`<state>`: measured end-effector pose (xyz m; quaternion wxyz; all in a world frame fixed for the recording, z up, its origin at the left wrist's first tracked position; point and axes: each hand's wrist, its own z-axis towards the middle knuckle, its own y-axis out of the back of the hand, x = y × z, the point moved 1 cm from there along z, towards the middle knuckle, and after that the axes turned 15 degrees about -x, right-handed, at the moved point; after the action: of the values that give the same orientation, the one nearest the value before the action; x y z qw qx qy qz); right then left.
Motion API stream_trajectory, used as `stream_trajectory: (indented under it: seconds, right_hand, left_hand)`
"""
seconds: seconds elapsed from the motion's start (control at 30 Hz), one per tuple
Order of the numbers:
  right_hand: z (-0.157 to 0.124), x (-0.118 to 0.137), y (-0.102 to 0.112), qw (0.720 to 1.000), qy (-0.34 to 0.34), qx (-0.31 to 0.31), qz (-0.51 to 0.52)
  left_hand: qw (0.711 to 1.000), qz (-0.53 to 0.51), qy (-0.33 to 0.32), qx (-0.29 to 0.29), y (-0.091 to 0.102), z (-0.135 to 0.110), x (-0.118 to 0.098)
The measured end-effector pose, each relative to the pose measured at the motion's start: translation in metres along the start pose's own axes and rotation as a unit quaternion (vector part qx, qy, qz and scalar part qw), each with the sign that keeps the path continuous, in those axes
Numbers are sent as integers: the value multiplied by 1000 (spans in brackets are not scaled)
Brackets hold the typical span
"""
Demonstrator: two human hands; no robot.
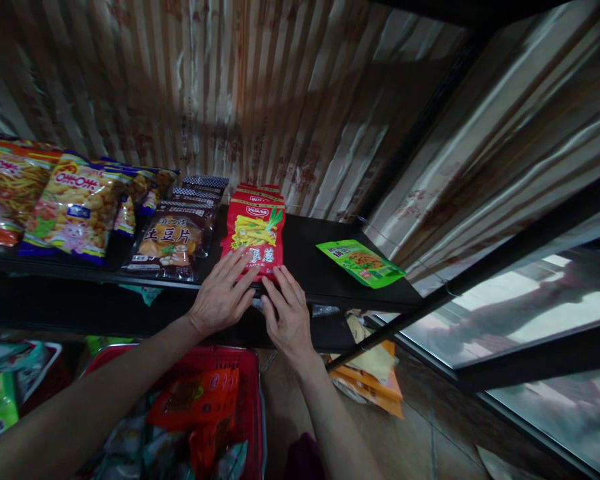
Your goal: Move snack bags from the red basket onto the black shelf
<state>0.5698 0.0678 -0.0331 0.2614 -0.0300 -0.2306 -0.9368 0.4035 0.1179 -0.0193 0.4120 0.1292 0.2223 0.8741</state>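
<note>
Several red snack packets (258, 217) with yellow strips pictured on them stand in a row, one behind another, on the black shelf (300, 250). My left hand (225, 290) rests its outstretched fingers on the lower front of the foremost packet. At that packet's lower right corner are the fingertips of my right hand (287, 310), its fingers also extended. Neither hand is wrapped around anything. Left of the red row stand brown potato-chip bags (167, 240). A green packet (361, 263) lies flat to the right.
Orange and yellow snack bags (75, 207) line the shelf's left part. Below, a red basket (253, 373) holds orange and teal packets. Orange and tan packaging (375, 380) lies on the floor by the shelf's post. A striped curtain (220, 87) hangs behind, and a glass panel (520, 313) stands right.
</note>
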Motion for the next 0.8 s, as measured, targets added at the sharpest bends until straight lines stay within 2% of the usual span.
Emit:
stream_trajectory:
  seconds: [0.3, 0.5, 0.6, 0.67, 0.73, 0.8]
  right_hand:
    - [3, 7, 10, 998, 15, -54, 34]
    - [-7, 29, 22, 994, 43, -31, 94]
    - [-24, 43, 19, 993, 45, 13, 106]
    - [-42, 54, 13, 991, 33, 66, 113]
    - [-66, 64, 5, 981, 2, 154, 118]
    - [-96, 75, -4, 955, -49, 272, 108]
  left_hand:
    - [1000, -21, -7, -15, -3, 1, -4]
    - [997, -50, -41, -43, 16, -6, -15]
    - [994, -88, -56, -34, 30, -27, -23]
    - [992, -114, -53, -5, 38, -55, -29]
    - [990, -128, -46, 39, 42, -91, -34]
    - [982, -125, -16, 139, 41, -131, -37]
